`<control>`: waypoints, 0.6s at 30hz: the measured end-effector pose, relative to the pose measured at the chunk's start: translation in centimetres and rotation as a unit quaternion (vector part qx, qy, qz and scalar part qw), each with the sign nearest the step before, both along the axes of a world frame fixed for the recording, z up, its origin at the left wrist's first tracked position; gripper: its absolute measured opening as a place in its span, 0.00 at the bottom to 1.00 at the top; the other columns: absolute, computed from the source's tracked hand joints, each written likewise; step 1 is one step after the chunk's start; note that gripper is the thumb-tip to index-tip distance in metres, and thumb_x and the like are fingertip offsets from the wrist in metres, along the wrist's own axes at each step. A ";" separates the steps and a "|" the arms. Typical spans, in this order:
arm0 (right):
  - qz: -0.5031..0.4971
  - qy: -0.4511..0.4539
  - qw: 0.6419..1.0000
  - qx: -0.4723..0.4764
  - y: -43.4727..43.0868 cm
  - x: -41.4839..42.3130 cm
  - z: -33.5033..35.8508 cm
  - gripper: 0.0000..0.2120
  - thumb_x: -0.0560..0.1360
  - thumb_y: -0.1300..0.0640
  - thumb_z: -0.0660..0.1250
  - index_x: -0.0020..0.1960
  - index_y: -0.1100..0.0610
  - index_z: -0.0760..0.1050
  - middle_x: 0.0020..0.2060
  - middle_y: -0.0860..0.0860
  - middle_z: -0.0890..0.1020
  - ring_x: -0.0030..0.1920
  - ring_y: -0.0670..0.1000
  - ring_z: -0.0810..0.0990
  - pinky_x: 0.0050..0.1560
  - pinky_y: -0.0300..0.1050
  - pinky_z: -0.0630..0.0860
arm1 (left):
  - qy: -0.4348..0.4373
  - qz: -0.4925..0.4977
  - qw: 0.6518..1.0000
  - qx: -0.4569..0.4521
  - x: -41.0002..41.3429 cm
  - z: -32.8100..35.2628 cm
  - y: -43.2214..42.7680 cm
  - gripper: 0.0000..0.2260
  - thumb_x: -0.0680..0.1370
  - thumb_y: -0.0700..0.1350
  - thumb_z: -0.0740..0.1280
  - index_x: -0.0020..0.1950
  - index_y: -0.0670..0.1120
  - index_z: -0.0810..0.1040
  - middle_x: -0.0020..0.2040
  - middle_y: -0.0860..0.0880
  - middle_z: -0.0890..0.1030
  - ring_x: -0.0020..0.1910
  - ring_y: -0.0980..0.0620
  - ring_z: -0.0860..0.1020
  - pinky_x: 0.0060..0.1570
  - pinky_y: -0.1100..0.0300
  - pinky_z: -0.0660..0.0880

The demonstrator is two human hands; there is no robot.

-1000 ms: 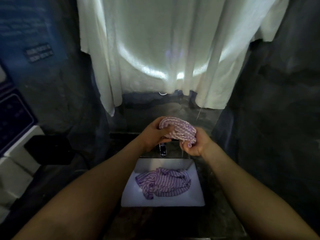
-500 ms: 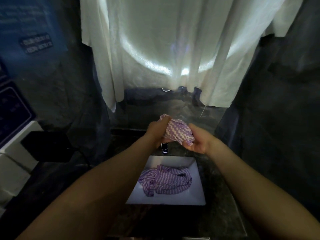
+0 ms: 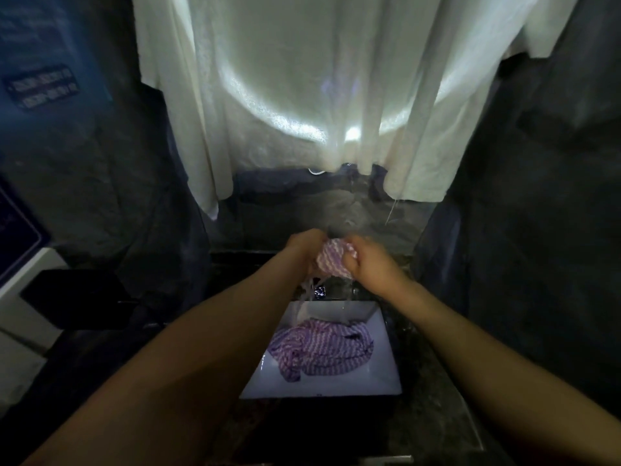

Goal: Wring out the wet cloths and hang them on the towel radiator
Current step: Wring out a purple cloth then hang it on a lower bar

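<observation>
left hand [image 3: 304,252], right hand [image 3: 368,264] | both squeezing striped cloth [image 3: 332,260] | wall label [image 3: 42,87] (unreadable)

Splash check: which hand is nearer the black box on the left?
Left. The left hand grips the cloth right of the black box; the right hand holds the cloth's other side, farther off.

Bunched cloth [image 3: 333,263] sat between left hand [image 3: 303,252] and right hand [image 3: 367,264], over basin's [image 3: 336,385] far edge. Second cloth [image 3: 322,351] lay in basin. Tap [image 3: 319,292] stood behind basin, under hands. Hanging sheet [image 3: 302,95] was behind, higher up.
</observation>
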State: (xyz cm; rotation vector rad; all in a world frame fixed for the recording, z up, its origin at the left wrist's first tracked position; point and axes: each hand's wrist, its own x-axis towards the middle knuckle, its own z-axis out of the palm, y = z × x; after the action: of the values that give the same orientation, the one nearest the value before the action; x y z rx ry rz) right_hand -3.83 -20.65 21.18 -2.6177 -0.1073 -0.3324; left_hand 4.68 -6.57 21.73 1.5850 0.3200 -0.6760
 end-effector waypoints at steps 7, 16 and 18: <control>0.068 -0.016 0.985 -0.159 0.1 -0.7 -0.8 0.19 0.79 0.57 0.66 0.67 0.61 0.72 0.57 0.62 0.77 0.55 0.60 0.77 0.53 0.49 0.74 | -0.017 -0.065 0.997 -0.026 -2.3 1.4 1.0 0.21 0.79 0.40 0.60 0.71 0.36 0.72 0.69 0.37 0.75 0.50 0.46 0.75 0.40 0.58 0.76; -0.141 0.199 0.799 0.550 0.3 -1.5 2.4 0.17 0.81 0.51 0.58 0.43 0.59 0.79 0.32 0.53 0.82 0.32 0.51 0.81 0.30 0.37 0.75 | 0.041 -0.056 0.958 -0.279 -2.7 1.7 2.4 0.17 0.80 0.45 0.52 0.47 0.45 0.80 0.50 0.41 0.83 0.48 0.43 0.81 0.56 0.48 0.75; -0.128 0.256 0.688 0.667 -0.4 -2.0 3.4 0.24 0.80 0.45 0.54 0.41 0.59 0.80 0.32 0.54 0.84 0.27 0.51 0.82 0.26 0.36 0.76 | 0.019 -0.065 0.944 -0.324 -2.7 1.5 2.7 0.19 0.80 0.39 0.51 0.50 0.47 0.82 0.53 0.42 0.83 0.52 0.42 0.79 0.59 0.43 0.73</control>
State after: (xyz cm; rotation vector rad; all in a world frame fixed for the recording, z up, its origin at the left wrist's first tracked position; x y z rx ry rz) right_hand -5.87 -21.09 24.61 -1.1386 0.5157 0.2231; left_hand 2.02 -3.85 23.26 0.9680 0.0065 -0.8130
